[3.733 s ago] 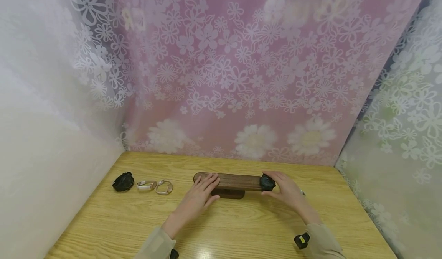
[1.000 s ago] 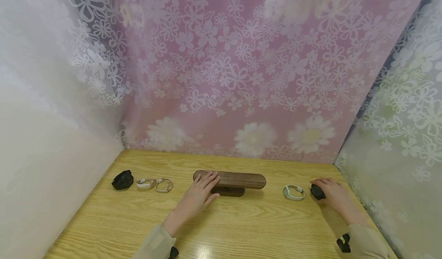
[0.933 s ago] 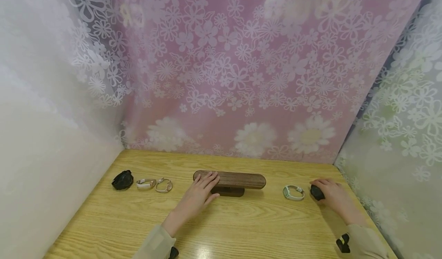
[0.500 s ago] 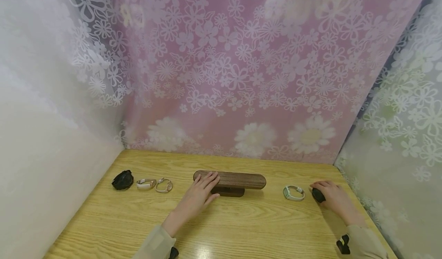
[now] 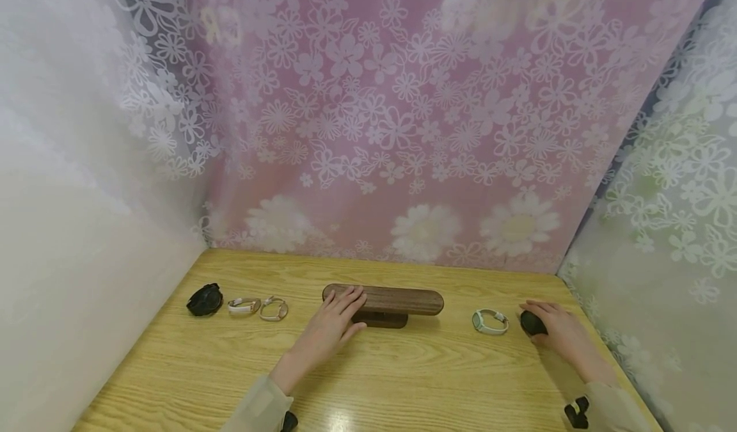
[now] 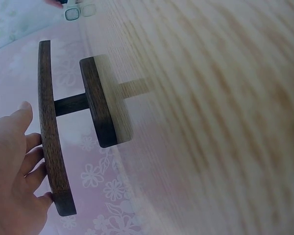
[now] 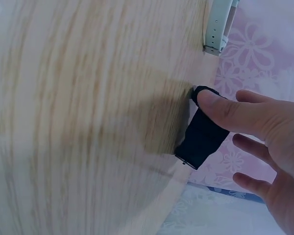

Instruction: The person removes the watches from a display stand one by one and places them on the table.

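- The right hand (image 5: 561, 333) lay on the right part of the wooden table (image 5: 403, 381), near the floral curtain on that side.
- Its fingers were almost straight and a little spread; the thumb tip touched the top of the black watch (image 5: 531, 323), and the other fingers (image 7: 264, 147) stayed apart from the watch, beside it.
- In the right wrist view the black watch (image 7: 202, 134) stood on the table with its strap closed in a loop, directly under the thumb. The hand (image 7: 264, 147) did not wrap around it.
- Just beside the black watch, on its left, lay a pale green watch (image 5: 490, 321), not touching it. The right wrist view showed only the strap end (image 7: 219, 24) of it.
- The left hand (image 5: 331, 323) rested on the left end of the wooden stand (image 5: 391, 301) in the middle of the table.
- In the left wrist view the fingers (image 6: 32, 161) were laid flat along the curved top bar (image 6: 51, 132), straight and relaxed, not gripping it. The bar sat on a short post above a small base (image 6: 103, 105).
- Far on the left side of the table three more watches lay in a row, well apart from both hands: a dark watch (image 5: 205, 301), a white-strapped watch (image 5: 244, 306) and a beige watch (image 5: 273, 309).
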`<state>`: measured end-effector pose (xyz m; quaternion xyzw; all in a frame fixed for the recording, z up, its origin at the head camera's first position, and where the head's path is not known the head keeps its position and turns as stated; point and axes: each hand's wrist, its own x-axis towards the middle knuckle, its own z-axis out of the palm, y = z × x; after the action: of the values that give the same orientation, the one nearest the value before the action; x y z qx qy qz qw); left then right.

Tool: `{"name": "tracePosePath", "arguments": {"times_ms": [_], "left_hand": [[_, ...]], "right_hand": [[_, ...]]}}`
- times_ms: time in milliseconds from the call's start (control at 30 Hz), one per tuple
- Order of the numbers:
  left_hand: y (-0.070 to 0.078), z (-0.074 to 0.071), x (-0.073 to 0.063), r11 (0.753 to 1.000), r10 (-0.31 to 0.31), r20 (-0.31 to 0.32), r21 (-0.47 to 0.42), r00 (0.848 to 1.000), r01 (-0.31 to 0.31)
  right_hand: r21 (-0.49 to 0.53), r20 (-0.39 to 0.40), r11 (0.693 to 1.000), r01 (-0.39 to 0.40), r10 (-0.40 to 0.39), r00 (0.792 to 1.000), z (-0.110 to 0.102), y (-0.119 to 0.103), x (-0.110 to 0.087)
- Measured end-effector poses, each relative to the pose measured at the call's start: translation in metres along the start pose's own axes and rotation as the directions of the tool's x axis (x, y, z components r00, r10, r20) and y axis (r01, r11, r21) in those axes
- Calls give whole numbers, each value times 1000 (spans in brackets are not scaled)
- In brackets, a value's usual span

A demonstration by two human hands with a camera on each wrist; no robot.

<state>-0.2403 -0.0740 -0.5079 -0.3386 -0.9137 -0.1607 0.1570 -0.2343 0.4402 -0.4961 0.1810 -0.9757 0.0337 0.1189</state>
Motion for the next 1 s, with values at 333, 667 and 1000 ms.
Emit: {"name": "tracePosePath", "arguments": {"times_ms": [333, 667, 1000], "left_hand": [[-1, 1, 0, 1000, -3, 1, 25, 1000, 3], [-1, 1, 0, 1000, 0, 3, 30, 1000, 0], [0, 0, 0, 1000, 1, -9, 1, 1000, -1]], "right_hand": [[-31, -136, 998, 54, -58, 989, 3, 1, -2], [-21, -110, 999, 37, -39, 993, 1, -1, -3], [-39, -254, 997, 74, -81, 964, -6, -13, 6]]}}
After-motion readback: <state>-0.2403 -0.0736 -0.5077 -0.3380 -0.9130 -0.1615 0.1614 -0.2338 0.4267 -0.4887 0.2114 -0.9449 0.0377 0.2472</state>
